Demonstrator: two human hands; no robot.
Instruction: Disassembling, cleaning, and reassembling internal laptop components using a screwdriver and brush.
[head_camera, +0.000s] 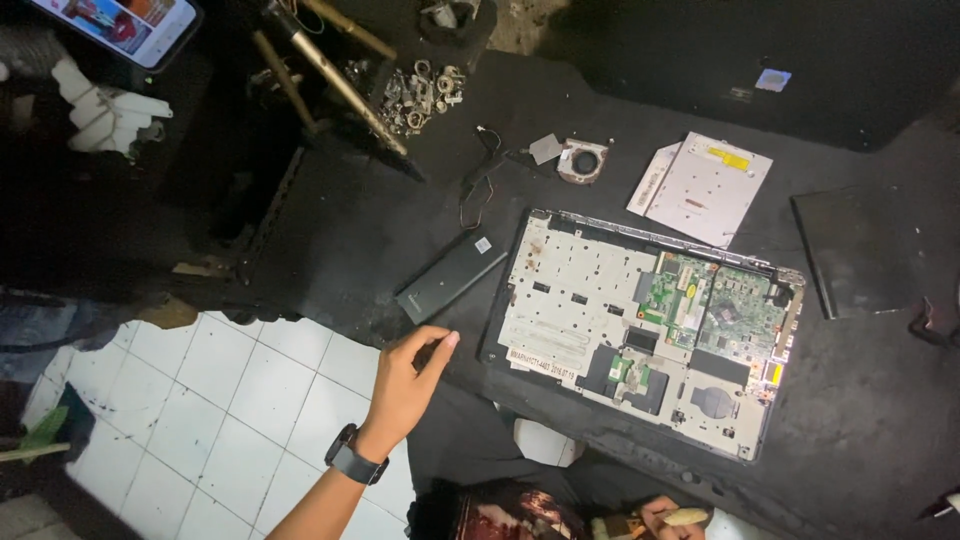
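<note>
Laptop battery (452, 276) lies on the black worktop (860, 400), just left of the opened laptop chassis (640, 325). Left hand (405, 385) empty, fingers loosely extended, near the battery. Right hand (668, 518) closed on a pale tool handle (686, 516). Teardown looks midway.

White tiled floor (210, 400), dark workbench (400, 210)

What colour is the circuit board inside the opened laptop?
Green. The circuit board shows best in the head view, at the right part of the laptop.
</note>
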